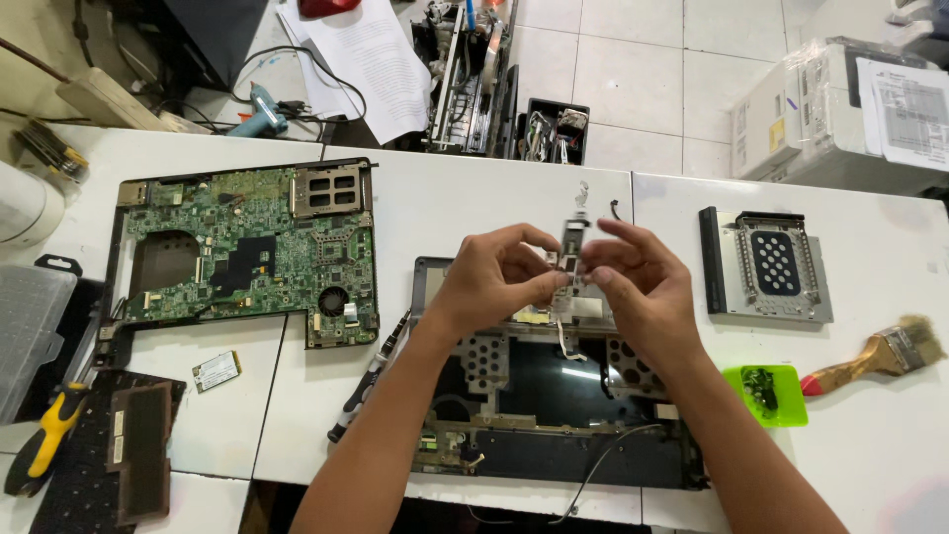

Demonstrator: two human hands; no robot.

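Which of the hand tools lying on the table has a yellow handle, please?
The screwdriver at the table's far left edge, with a yellow and black handle. The slim driver beside the left forearm is black, and the paintbrush on the right has a wooden handle.

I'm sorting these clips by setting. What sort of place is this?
Most likely an electronics repair workbench. A bare green circuit board lies on the white table, an opened laptop shell sits below both hands, and a screwdriver and brush lie nearby.
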